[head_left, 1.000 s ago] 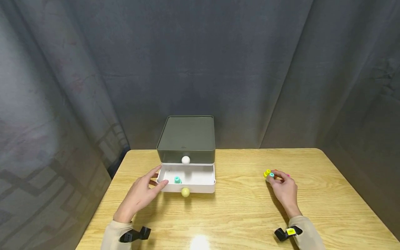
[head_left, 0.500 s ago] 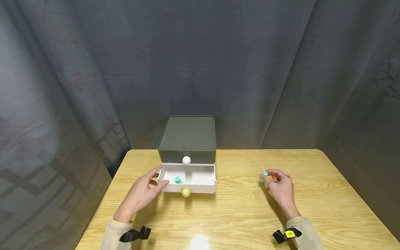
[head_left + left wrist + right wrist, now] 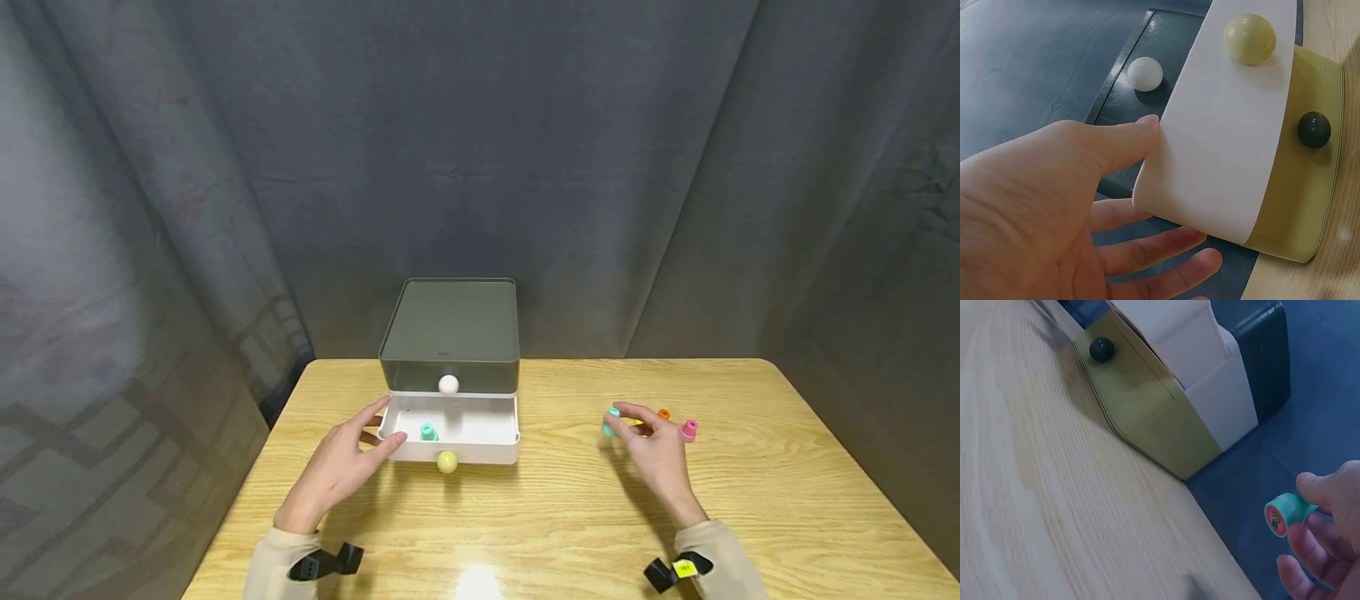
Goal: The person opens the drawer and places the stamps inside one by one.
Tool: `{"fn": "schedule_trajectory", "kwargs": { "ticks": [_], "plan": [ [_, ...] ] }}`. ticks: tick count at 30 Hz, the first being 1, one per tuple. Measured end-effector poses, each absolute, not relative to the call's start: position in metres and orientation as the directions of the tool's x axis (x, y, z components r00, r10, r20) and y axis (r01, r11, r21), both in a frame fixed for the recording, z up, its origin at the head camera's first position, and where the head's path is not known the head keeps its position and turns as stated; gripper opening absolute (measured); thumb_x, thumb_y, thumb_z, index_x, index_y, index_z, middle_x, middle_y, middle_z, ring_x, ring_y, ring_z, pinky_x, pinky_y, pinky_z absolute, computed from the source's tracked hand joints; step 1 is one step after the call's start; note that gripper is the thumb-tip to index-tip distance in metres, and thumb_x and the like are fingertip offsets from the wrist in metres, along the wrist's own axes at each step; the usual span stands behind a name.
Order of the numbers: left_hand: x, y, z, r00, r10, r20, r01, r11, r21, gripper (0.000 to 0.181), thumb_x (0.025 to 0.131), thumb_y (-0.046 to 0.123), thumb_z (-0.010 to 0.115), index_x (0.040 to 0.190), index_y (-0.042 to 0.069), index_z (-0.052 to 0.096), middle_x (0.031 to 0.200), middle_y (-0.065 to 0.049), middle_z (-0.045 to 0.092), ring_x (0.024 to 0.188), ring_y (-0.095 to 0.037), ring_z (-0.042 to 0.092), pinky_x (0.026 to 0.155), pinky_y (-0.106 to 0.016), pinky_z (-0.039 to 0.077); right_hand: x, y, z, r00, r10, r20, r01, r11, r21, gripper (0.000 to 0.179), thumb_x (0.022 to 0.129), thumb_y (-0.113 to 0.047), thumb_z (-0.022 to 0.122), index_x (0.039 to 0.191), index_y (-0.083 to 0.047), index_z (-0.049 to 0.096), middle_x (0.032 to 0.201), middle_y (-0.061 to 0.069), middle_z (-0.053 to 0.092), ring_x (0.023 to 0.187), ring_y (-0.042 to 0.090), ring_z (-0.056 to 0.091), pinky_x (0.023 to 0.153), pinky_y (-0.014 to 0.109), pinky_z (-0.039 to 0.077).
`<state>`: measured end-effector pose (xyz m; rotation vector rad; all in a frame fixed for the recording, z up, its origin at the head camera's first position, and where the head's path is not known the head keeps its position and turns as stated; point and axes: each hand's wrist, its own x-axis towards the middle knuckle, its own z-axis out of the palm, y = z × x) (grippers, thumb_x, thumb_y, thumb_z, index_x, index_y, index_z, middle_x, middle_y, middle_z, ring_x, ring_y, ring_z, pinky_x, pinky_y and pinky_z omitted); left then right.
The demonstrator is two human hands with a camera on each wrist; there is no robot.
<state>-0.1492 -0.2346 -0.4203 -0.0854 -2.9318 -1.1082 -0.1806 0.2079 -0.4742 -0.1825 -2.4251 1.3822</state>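
A pale white drawer (image 3: 480, 454) with a yellow ball knob (image 3: 447, 462) is pulled out of a small chest (image 3: 459, 321). My left hand (image 3: 337, 467) rests at its left front corner. In the left wrist view, the thumb (image 3: 1129, 139) touches the drawer's edge and the other fingers lie along its side, fairly straight. One teal toy stamp (image 3: 428, 432) stands inside the drawer. On the right, my right hand (image 3: 660, 458) pinches another teal toy stamp (image 3: 1286, 512) between thumb and fingers; the right wrist view shows its red printed face.
Behind the right hand stand an orange stamp (image 3: 664, 414), a pink stamp (image 3: 689, 430) and a partly hidden yellow one (image 3: 638, 422). The chest's dark upper drawer with a white knob (image 3: 448, 384) is shut. A grey curtain (image 3: 570, 183) hangs behind the wooden table (image 3: 555, 517).
My right hand has moved left with the teal stamp, away from the other stamps, so the pink and orange ones show more. My left hand stays at the drawer's corner.
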Motion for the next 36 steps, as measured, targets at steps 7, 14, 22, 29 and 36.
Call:
{"fn": "schedule_trajectory", "kwargs": {
  "ticks": [7, 14, 22, 29, 36],
  "plan": [
    [-0.149, -0.234, -0.42, -0.999, 0.047, 0.022, 0.05, 0.754, 0.655, 0.076, 0.102, 0.053, 0.069, 0.164, 0.016, 0.045, 0.136, -0.012, 0.071, 0.107, -0.021, 0.07, 0.089, -0.041, 0.055, -0.176, 0.193, -0.466, -0.945, 0.214, 0.248, -0.11, 0.504, -0.856, 0.028, 0.095, -0.025, 0.084, 0.118, -0.009, 0.079, 0.114, 0.013, 0.079, 0.078, 0.0, 0.062, 0.061, 0.021, 0.051],
    [-0.149, -0.233, -0.42, -0.998, 0.052, 0.031, 0.059, 0.758, 0.65, 0.076, 0.102, 0.053, 0.068, 0.164, 0.016, 0.044, 0.136, -0.012, 0.071, 0.107, -0.02, 0.071, 0.09, -0.043, 0.056, -0.174, 0.178, -0.46, -0.951, 0.176, 0.255, -0.148, 0.466, -0.872, 0.022, 0.093, -0.02, 0.085, 0.111, -0.009, 0.08, 0.106, 0.01, 0.079, 0.078, 0.003, 0.066, 0.063, 0.021, 0.053],
    [-0.148, -0.234, -0.419, -0.999, 0.048, 0.024, 0.053, 0.762, 0.646, 0.076, 0.102, 0.053, 0.068, 0.164, 0.016, 0.044, 0.135, -0.011, 0.071, 0.108, -0.021, 0.07, 0.09, -0.041, 0.055, -0.172, 0.154, -0.449, -0.963, 0.12, 0.239, -0.17, 0.418, -0.892, 0.022, 0.092, -0.015, 0.085, 0.112, -0.007, 0.081, 0.11, 0.012, 0.079, 0.084, 0.003, 0.067, 0.073, 0.018, 0.056],
    [-0.148, -0.235, -0.42, -0.998, 0.061, 0.034, 0.068, 0.762, 0.644, 0.077, 0.102, 0.054, 0.068, 0.164, 0.017, 0.044, 0.135, -0.01, 0.071, 0.107, -0.02, 0.071, 0.09, -0.04, 0.054, -0.166, 0.134, -0.438, -0.968, 0.059, 0.244, -0.198, 0.417, -0.887, 0.023, 0.092, -0.016, 0.085, 0.112, -0.007, 0.082, 0.105, 0.008, 0.08, 0.086, 0.006, 0.068, 0.076, 0.02, 0.057],
    [-0.149, -0.235, -0.42, -0.998, 0.062, 0.032, 0.069, 0.762, 0.644, 0.077, 0.102, 0.054, 0.068, 0.164, 0.017, 0.044, 0.134, -0.011, 0.072, 0.107, -0.02, 0.07, 0.09, -0.039, 0.054, -0.163, 0.117, -0.43, -0.964, 0.019, 0.266, -0.236, 0.403, -0.884, 0.023, 0.09, -0.011, 0.086, 0.112, -0.006, 0.082, 0.106, 0.007, 0.081, 0.089, 0.012, 0.072, 0.076, 0.021, 0.058]
  ]
}}
